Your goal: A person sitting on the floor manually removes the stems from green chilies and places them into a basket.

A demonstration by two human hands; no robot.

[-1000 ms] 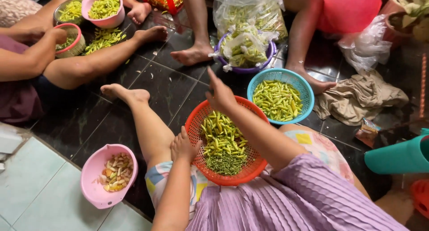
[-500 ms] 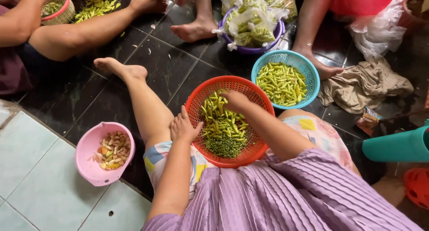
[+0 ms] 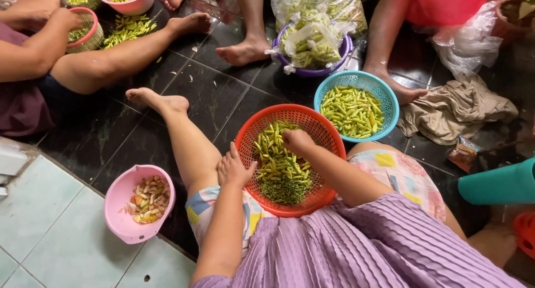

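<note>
An orange mesh basket [image 3: 323, 129] rests on my lap, filled with green chillies [image 3: 276, 154] and a heap of stems at its near side. My right hand [image 3: 297, 141] reaches into the basket, fingers curled down among the chillies; whether it grips one I cannot tell. My left hand [image 3: 234, 169] lies on my left thigh, fingers spread, touching the basket's left rim. A blue basket [image 3: 384, 96] of green chillies stands just beyond the orange one.
A pink bowl [image 3: 120, 201] of pale cut pieces sits on the floor left of my leg. Other people's legs and feet ring the dark tiles. A purple tub [image 3: 315, 71] with bagged chillies, a crumpled cloth [image 3: 454, 107] and a teal container [image 3: 499, 182] lie nearby.
My right hand came down from the basket's far rim into the chillies. My left hand stayed at the left rim. The view tilted nearer to my lap.
</note>
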